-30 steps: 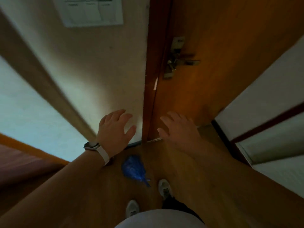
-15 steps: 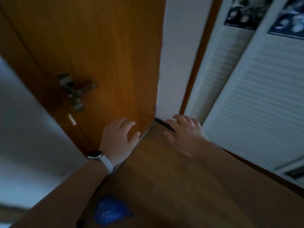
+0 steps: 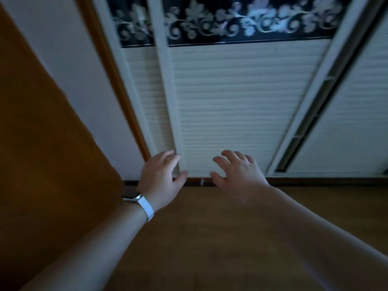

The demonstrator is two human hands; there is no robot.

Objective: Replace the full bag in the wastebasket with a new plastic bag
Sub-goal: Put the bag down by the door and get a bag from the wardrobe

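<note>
"Over by the wardrobe doors [image 3: 231,101], what are the hands doing?"

"Both are held out, palms down, above the wooden floor [image 3: 210,238]. The left hand [image 3: 160,179], with a white-strapped watch [image 3: 139,201] on its wrist, has its fingers loosely spread. So has the right hand [image 3: 237,175]. Neither holds anything."

"Touching the slats?"

"I cannot tell. They sit in front of the bottom edge of the white louvred panel, near each other but apart."

"And the wastebasket, the bag?"

"I cannot tell where either is. A brown wooden door [image 3: 42,143] stands at the left, and a dark floral band [image 3: 252,19] runs across the wardrobe doors higher up."
</note>
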